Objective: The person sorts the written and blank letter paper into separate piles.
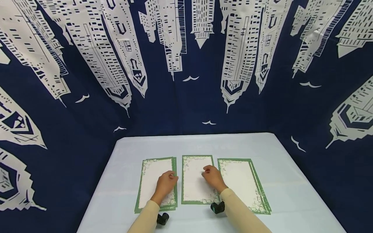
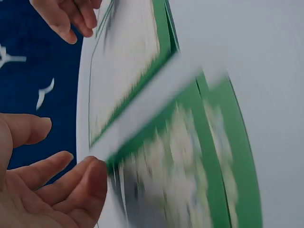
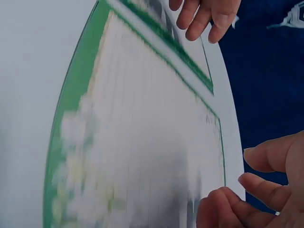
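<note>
Three groups of lined paper sheets with green floral borders lie side by side. My left hand (image 1: pixel 166 183) hovers by the right edge of the left stack (image 1: pixel 150 181), its fingers loosely bent. Over the right edge of the middle sheet (image 1: pixel 192 184) is my right hand (image 1: pixel 215 178), also loosely bent. The right stack (image 1: pixel 239 181) lies just beyond that hand and is slightly fanned. In the left wrist view, a gap separates the left thumb (image 2: pixel 31 129) from the fingers, with nothing between them. The right wrist view likewise has the right thumb (image 3: pixel 266 154) apart from its fingers.
A white tabletop (image 1: pixel 122 181) holds all the paper. A dark blue cloth (image 1: pixel 180 106) printed with white buildings and birds hangs behind and beside it. Small black devices (image 1: pixel 218 207) sit at both wrists, near the sheets' lower edges.
</note>
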The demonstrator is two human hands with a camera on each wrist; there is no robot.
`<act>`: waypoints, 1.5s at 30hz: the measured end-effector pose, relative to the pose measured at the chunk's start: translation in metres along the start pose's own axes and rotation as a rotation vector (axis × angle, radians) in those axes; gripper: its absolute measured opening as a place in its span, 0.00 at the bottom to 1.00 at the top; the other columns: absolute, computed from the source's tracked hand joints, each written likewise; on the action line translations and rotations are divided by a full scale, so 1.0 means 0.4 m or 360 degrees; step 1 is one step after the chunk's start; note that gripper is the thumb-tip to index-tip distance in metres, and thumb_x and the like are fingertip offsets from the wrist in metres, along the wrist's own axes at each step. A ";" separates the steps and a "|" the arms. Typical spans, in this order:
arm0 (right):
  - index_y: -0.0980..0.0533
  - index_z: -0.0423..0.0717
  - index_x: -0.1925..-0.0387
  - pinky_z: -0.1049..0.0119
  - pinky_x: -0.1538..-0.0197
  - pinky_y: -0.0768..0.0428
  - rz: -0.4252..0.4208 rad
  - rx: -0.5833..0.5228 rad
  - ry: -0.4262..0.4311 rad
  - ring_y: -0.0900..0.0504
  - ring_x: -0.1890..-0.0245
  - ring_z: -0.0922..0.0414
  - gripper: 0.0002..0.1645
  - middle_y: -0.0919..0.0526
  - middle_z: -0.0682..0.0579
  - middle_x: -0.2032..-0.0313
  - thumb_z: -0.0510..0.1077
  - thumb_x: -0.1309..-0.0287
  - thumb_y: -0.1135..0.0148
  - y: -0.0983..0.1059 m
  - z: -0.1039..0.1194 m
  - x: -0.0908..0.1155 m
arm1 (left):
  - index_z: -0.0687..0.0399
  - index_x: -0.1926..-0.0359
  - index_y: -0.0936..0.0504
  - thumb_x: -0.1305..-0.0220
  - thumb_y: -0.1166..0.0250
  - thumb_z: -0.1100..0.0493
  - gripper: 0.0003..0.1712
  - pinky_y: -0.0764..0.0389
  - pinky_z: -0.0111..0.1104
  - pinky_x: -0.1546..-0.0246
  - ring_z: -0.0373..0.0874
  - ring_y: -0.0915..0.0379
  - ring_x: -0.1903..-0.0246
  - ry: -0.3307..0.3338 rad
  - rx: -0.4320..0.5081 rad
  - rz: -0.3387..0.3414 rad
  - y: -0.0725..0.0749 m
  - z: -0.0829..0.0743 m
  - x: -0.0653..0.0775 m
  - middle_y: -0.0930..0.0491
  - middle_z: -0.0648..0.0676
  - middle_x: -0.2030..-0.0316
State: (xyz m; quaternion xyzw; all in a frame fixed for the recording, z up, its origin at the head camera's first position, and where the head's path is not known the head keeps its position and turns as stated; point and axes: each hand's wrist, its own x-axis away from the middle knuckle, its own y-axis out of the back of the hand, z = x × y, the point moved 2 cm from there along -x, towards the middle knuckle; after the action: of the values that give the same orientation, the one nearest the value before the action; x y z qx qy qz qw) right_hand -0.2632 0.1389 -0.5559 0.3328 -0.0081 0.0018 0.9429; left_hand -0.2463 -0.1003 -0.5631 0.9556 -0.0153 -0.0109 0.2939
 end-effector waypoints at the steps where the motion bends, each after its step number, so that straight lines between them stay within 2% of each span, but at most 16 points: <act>1: 0.21 0.30 0.48 0.51 0.56 0.18 0.0000 0.0024 -0.0018 0.17 0.59 0.47 0.18 0.17 0.41 0.57 0.37 0.37 0.38 0.011 -0.009 0.003 | 0.71 0.42 0.20 0.30 0.35 0.59 0.22 0.18 0.45 0.61 0.51 0.18 0.63 0.0014 0.0010 0.0044 -0.009 -0.008 -0.001 0.15 0.60 0.60; 3: 0.22 0.30 0.46 0.49 0.55 0.18 0.0016 0.0060 -0.0061 0.17 0.56 0.44 0.20 0.17 0.38 0.54 0.38 0.36 0.39 0.030 -0.022 0.012 | 0.71 0.41 0.22 0.29 0.36 0.58 0.23 0.17 0.47 0.58 0.55 0.17 0.58 0.0039 0.0011 0.0111 -0.025 -0.018 -0.003 0.16 0.63 0.56; 6: 0.23 0.29 0.44 0.47 0.54 0.18 0.0048 0.0083 -0.0115 0.18 0.52 0.40 0.22 0.18 0.34 0.51 0.39 0.35 0.38 0.046 -0.038 0.026 | 0.71 0.40 0.23 0.29 0.36 0.56 0.25 0.18 0.50 0.55 0.61 0.19 0.52 0.0071 -0.0017 0.0148 -0.040 -0.029 -0.004 0.18 0.69 0.51; 11: 0.24 0.29 0.43 0.47 0.54 0.17 0.0075 0.0099 -0.0116 0.19 0.50 0.38 0.22 0.19 0.32 0.50 0.39 0.34 0.38 0.056 -0.054 0.042 | 0.72 0.41 0.22 0.30 0.35 0.57 0.25 0.21 0.55 0.51 0.66 0.23 0.46 0.0083 -0.0073 0.0127 -0.062 -0.044 -0.001 0.20 0.71 0.48; 18: 0.26 0.28 0.40 0.48 0.53 0.17 0.0098 0.0073 -0.0120 0.19 0.48 0.38 0.25 0.21 0.30 0.45 0.40 0.34 0.38 0.059 -0.057 0.051 | 0.69 0.43 0.20 0.31 0.34 0.57 0.22 0.26 0.57 0.43 0.66 0.27 0.40 0.0020 -0.0077 0.0117 -0.093 -0.063 0.003 0.21 0.68 0.44; 23: 0.24 0.30 0.41 0.44 0.46 0.20 0.0039 0.0087 -0.0126 0.21 0.45 0.36 0.23 0.20 0.31 0.45 0.40 0.34 0.38 0.060 -0.063 0.054 | 0.67 0.44 0.19 0.31 0.35 0.58 0.20 0.24 0.56 0.45 0.65 0.25 0.43 0.0037 -0.0021 0.0045 -0.103 -0.065 0.006 0.19 0.68 0.46; 26: 0.23 0.31 0.43 0.44 0.47 0.20 -0.0037 0.0086 -0.0108 0.20 0.46 0.37 0.21 0.19 0.33 0.47 0.38 0.34 0.37 0.062 -0.067 0.055 | 0.67 0.45 0.19 0.31 0.36 0.60 0.18 0.22 0.55 0.48 0.64 0.22 0.46 0.0029 0.0015 -0.0008 -0.107 -0.067 0.008 0.18 0.68 0.49; 30: 0.22 0.31 0.45 0.49 0.53 0.18 -0.0158 -0.0007 -0.0070 0.17 0.51 0.40 0.19 0.17 0.35 0.51 0.35 0.36 0.37 0.069 -0.067 0.057 | 0.68 0.46 0.19 0.34 0.35 0.67 0.17 0.17 0.47 0.62 0.60 0.19 0.54 0.0010 0.0177 -0.0099 -0.108 -0.068 0.006 0.17 0.65 0.54; 32: 0.22 0.31 0.46 0.53 0.58 0.17 -0.0210 -0.0082 -0.0058 0.15 0.56 0.43 0.18 0.16 0.38 0.54 0.33 0.37 0.36 0.072 -0.067 0.058 | 0.69 0.46 0.19 0.36 0.35 0.70 0.18 0.17 0.41 0.71 0.56 0.19 0.59 0.0033 0.0294 -0.0135 -0.110 -0.066 0.001 0.18 0.62 0.57; 35: 0.21 0.32 0.48 0.58 0.65 0.19 -0.0265 -0.0175 -0.0047 0.17 0.65 0.50 0.18 0.17 0.44 0.61 0.31 0.39 0.35 0.075 -0.073 0.056 | 0.68 0.45 0.19 0.40 0.36 0.73 0.20 0.20 0.35 0.78 0.51 0.19 0.65 0.0075 0.0396 -0.0181 -0.115 -0.063 -0.007 0.19 0.60 0.61; 39: 0.20 0.33 0.48 0.62 0.70 0.24 -0.0277 -0.0247 -0.0074 0.21 0.71 0.55 0.18 0.18 0.47 0.64 0.32 0.40 0.35 0.083 -0.085 0.053 | 0.66 0.45 0.19 0.42 0.36 0.74 0.22 0.21 0.34 0.76 0.47 0.20 0.67 0.0107 0.0434 -0.0187 -0.122 -0.070 -0.013 0.18 0.58 0.63; 45: 0.19 0.36 0.47 0.60 0.66 0.20 -0.0352 -0.0245 -0.0112 0.17 0.67 0.52 0.17 0.15 0.46 0.63 0.35 0.37 0.36 0.141 -0.110 0.052 | 0.66 0.42 0.21 0.44 0.37 0.73 0.25 0.20 0.33 0.77 0.44 0.21 0.74 0.0096 0.0552 -0.0128 -0.143 -0.110 -0.027 0.17 0.58 0.64</act>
State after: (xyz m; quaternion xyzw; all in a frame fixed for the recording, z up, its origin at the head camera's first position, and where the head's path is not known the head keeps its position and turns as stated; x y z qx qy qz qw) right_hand -0.2424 0.2103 -0.5547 0.2582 -0.0043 -0.1145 0.9593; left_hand -0.2546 -0.0277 -0.5586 0.9918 0.0302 0.0087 0.1242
